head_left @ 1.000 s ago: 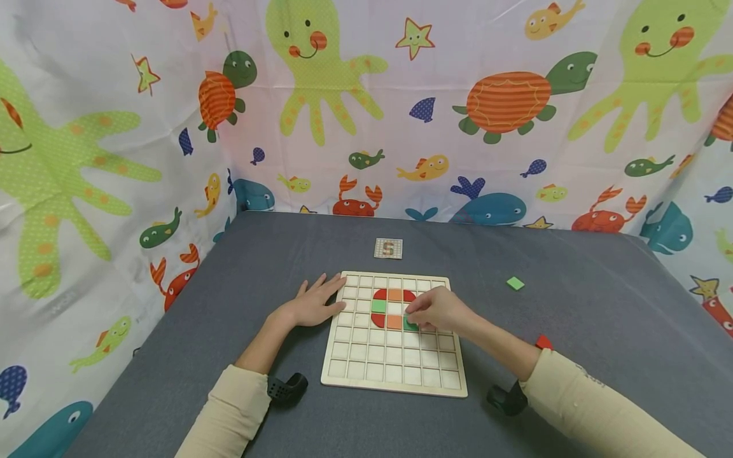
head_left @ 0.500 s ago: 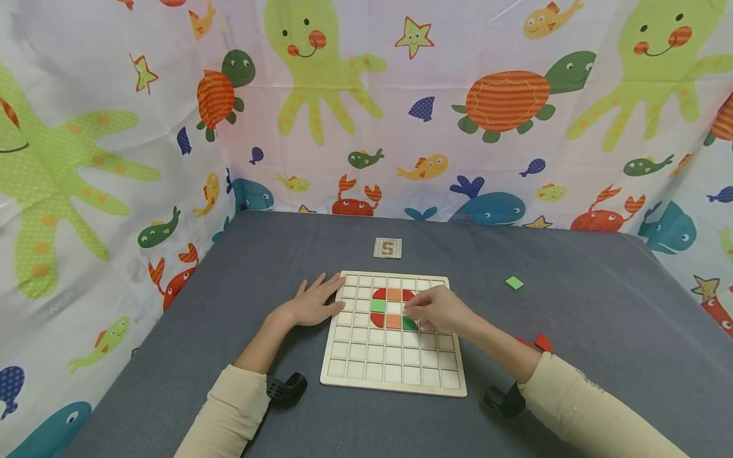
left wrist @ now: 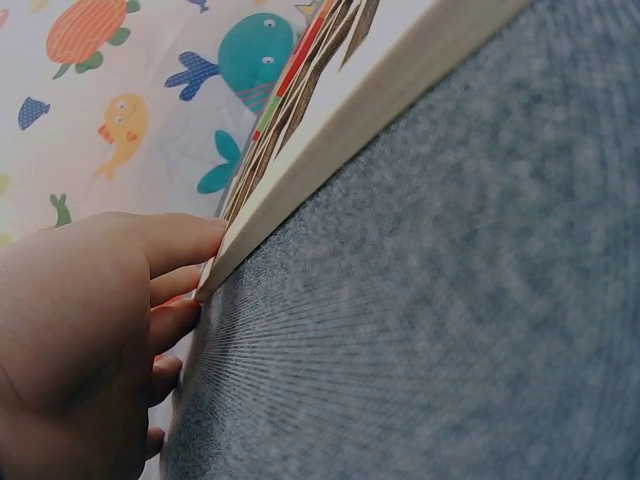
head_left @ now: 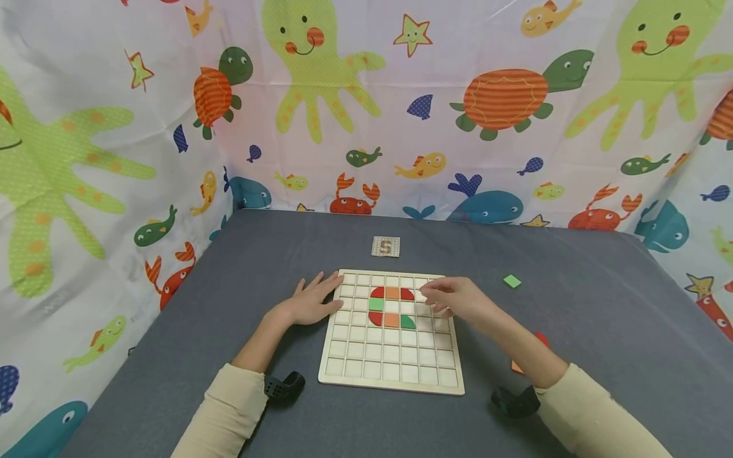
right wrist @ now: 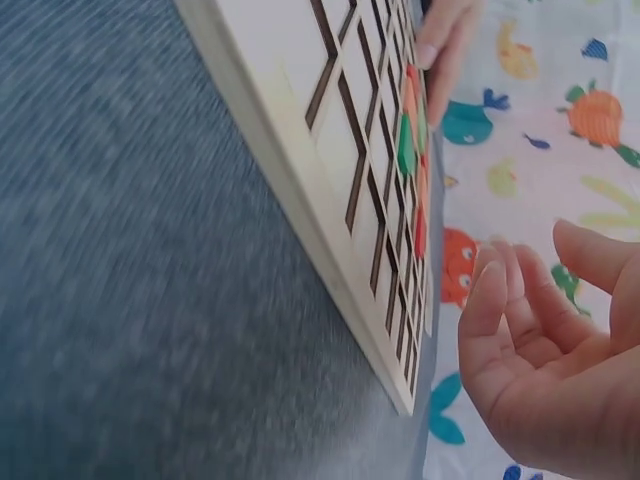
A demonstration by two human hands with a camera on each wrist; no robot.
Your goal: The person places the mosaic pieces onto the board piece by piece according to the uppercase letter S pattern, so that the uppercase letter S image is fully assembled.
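Note:
A wooden grid board [head_left: 395,386] lies on the grey cloth. In its upper middle cells, several tiles form a ring around one bare cell: red rounded ones [head_left: 375,318], orange squares [head_left: 392,320], a light green square [head_left: 375,304] and a dark green quarter-round tile [head_left: 407,322]. My left hand [head_left: 312,302] rests at the board's left edge, fingers extended, with thumb and fingertips against the rim in the left wrist view. Over the board's right side is my right hand [head_left: 460,299], raised. The right wrist view shows its fingers [right wrist: 485,300] loosely curled around nothing.
Behind the board lies a small patterned card [head_left: 385,247]. A loose light green tile [head_left: 512,281] is at the back right. Beside my right forearm, a red piece [head_left: 543,338] and an orange piece [head_left: 516,367] are partly hidden. A printed curtain [head_left: 321,127] surrounds the table.
My right hand has let go of the dark green tile and moved up and right, uncovering it in its cell. My left hand stays at the board's edge.

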